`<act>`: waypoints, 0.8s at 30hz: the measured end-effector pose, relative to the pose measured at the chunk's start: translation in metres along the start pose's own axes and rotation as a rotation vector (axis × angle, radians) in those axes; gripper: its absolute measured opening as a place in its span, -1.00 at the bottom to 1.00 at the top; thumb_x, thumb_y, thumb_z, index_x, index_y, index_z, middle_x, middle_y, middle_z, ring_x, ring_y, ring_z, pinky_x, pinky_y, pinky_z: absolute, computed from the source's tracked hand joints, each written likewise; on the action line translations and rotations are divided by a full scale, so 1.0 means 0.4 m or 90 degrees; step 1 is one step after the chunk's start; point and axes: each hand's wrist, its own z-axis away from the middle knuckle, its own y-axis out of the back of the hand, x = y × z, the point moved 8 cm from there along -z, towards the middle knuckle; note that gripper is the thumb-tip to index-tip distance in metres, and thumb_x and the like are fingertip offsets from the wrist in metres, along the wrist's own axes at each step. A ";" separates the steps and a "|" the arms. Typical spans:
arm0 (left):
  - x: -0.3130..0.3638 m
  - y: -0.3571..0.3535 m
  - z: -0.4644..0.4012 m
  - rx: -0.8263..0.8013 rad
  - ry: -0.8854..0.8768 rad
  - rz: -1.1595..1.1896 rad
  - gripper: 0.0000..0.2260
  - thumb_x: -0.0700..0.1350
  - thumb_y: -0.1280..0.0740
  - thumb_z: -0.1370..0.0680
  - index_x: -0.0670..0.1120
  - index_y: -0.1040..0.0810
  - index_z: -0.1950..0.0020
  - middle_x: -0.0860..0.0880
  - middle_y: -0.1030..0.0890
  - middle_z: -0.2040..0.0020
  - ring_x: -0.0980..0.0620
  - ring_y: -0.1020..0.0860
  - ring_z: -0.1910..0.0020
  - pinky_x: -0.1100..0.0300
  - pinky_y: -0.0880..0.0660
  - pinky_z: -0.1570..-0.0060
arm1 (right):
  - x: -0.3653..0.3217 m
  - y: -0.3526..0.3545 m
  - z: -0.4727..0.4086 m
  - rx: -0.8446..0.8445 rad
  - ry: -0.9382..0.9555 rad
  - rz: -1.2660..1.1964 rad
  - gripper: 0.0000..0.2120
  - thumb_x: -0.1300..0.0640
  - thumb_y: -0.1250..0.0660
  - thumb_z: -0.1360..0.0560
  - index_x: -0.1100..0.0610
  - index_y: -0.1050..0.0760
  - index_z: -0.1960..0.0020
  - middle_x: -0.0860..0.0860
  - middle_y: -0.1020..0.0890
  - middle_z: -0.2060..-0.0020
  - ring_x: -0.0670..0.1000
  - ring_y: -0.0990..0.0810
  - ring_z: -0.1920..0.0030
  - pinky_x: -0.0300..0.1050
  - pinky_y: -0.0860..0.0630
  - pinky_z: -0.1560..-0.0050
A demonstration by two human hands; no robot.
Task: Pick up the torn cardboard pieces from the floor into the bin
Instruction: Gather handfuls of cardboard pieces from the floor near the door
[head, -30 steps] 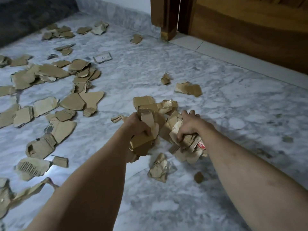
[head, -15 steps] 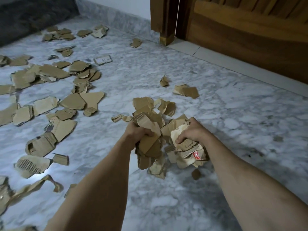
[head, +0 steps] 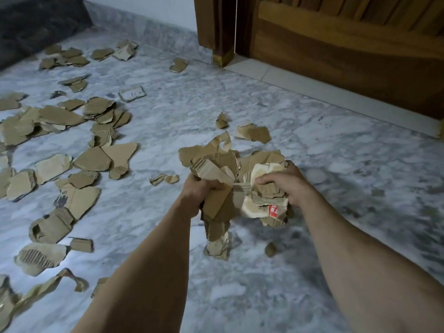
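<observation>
Both my hands clutch one big bundle of torn brown cardboard pieces (head: 223, 169) above the marble floor. My left hand (head: 200, 191) grips its left side, my right hand (head: 286, 182) grips its right side, where a scrap with a red label (head: 273, 211) shows. A few pieces dangle below the bundle. Several more torn pieces (head: 72, 150) lie scattered over the floor to the left. Small scraps lie under the bundle (head: 219, 248) and beyond it (head: 253, 133). No bin is in view.
A wooden door (head: 348, 51) and its frame (head: 216, 27) stand at the far right, with a pale sill along the base. A dark rug or mat (head: 36, 22) lies at the far left. The grey marble floor (head: 240, 296) is bare near me.
Both hands have lifted the cardboard bundle off the floor and drawn it up and together. A few pieces stayed on the floor beneath.
</observation>
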 end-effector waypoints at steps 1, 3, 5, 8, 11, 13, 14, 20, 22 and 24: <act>0.003 -0.010 0.008 0.001 0.008 0.008 -0.65 -0.41 -0.49 -0.36 -0.11 -0.64 -0.07 -0.19 -0.70 -0.06 -0.23 -0.66 -0.03 -0.13 -0.65 0.03 | -0.007 0.007 0.017 0.002 -0.006 -0.004 -0.12 0.14 -0.68 0.11 0.08 -0.47 -0.18 0.07 -0.68 -0.04 0.15 -0.66 -0.06 0.14 -0.62 -0.15; 0.011 -0.031 0.051 -0.014 0.040 0.026 -0.64 -0.41 -0.49 -0.37 -0.15 -0.62 -0.13 -0.22 -0.69 -0.08 -0.26 -0.66 -0.06 -0.13 -0.66 0.04 | -0.023 0.038 0.071 0.003 -0.031 -0.006 -0.27 0.24 -0.68 -0.09 0.10 -0.47 -0.19 0.07 -0.67 -0.04 0.12 -0.65 -0.06 0.08 -0.61 -0.16; 0.036 -0.058 0.122 -0.049 0.083 0.035 -0.60 -0.39 -0.49 -0.39 -0.18 -0.60 -0.20 -0.24 -0.68 -0.11 -0.28 -0.66 -0.08 -0.15 -0.65 0.03 | -0.035 0.087 0.139 -0.012 -0.065 -0.029 -0.41 0.29 -0.65 -0.20 0.08 -0.49 -0.15 0.06 -0.67 -0.03 0.08 -0.65 -0.03 0.03 -0.60 -0.15; 0.123 -0.121 0.257 -0.102 0.146 0.015 -0.58 -0.38 -0.49 -0.39 -0.18 -0.60 -0.23 -0.24 -0.69 -0.12 -0.27 -0.66 -0.07 -0.18 -0.64 0.00 | -0.082 0.178 0.283 -0.028 -0.108 -0.061 -0.40 0.26 -0.66 -0.19 0.05 -0.50 -0.14 0.05 -0.69 -0.02 0.09 -0.66 -0.05 0.09 -0.60 -0.16; 0.246 -0.200 0.398 -0.157 0.208 -0.033 -0.48 -0.31 -0.56 -0.31 -0.14 -0.59 -0.26 -0.24 -0.68 -0.13 -0.28 -0.66 -0.09 -0.19 -0.63 -0.02 | -0.181 0.295 0.461 -0.015 -0.101 -0.097 -0.49 0.26 -0.66 -0.19 0.03 -0.57 -0.07 0.01 -0.73 0.05 0.04 -0.69 -0.01 0.06 -0.60 -0.16; 0.337 -0.259 0.495 -0.184 0.246 -0.089 -0.35 -0.25 -0.64 -0.20 -0.13 -0.59 -0.28 -0.25 -0.67 -0.17 -0.30 -0.65 -0.11 -0.24 -0.61 -0.06 | -0.260 0.377 0.598 -0.008 -0.083 -0.115 -0.57 0.28 -0.64 -0.24 0.08 -0.64 -0.06 0.08 -0.74 0.03 0.09 -0.71 -0.02 0.10 -0.61 -0.15; 0.384 -0.295 0.546 -0.205 0.254 -0.118 -0.37 -0.25 -0.63 -0.22 -0.14 -0.59 -0.27 -0.25 -0.67 -0.17 -0.29 -0.65 -0.11 -0.24 -0.61 -0.07 | -0.293 0.414 0.668 -0.009 -0.073 -0.140 -0.58 0.30 -0.62 -0.26 0.14 -0.66 -0.09 0.15 -0.73 -0.01 0.17 -0.70 -0.05 0.16 -0.62 -0.14; 0.636 -0.526 0.896 -0.437 0.243 -0.277 -0.69 -0.35 -0.42 -0.50 -0.13 -0.61 -0.21 -0.17 -0.71 -0.05 -0.16 -0.70 0.02 -0.05 -0.65 0.05 | -0.382 0.591 1.120 0.124 -0.106 -0.316 -0.68 0.39 -0.56 -0.32 0.25 -0.66 -0.05 0.22 -0.71 0.09 0.22 -0.70 0.08 0.13 -0.62 -0.01; 0.672 -0.578 0.996 -0.503 0.244 -0.322 -0.65 -0.35 -0.43 -0.49 -0.11 -0.60 -0.24 -0.18 -0.70 -0.09 -0.19 -0.68 -0.05 -0.10 -0.63 -0.03 | -0.368 0.618 1.259 0.185 -0.134 -0.362 -0.62 0.29 -0.62 -0.24 0.14 -0.68 -0.03 0.27 -0.71 0.06 0.29 -0.71 0.03 0.19 -0.61 -0.06; 0.678 -0.617 1.089 -0.561 0.247 -0.387 -0.59 -0.31 -0.50 -0.43 -0.10 -0.60 -0.25 -0.18 -0.70 -0.11 -0.20 -0.68 -0.06 -0.11 -0.63 -0.01 | -0.327 0.622 1.387 0.258 -0.148 -0.430 -0.44 0.22 -0.67 -0.15 0.10 -0.62 -0.13 0.25 -0.71 0.01 0.25 -0.72 0.00 0.20 -0.63 -0.07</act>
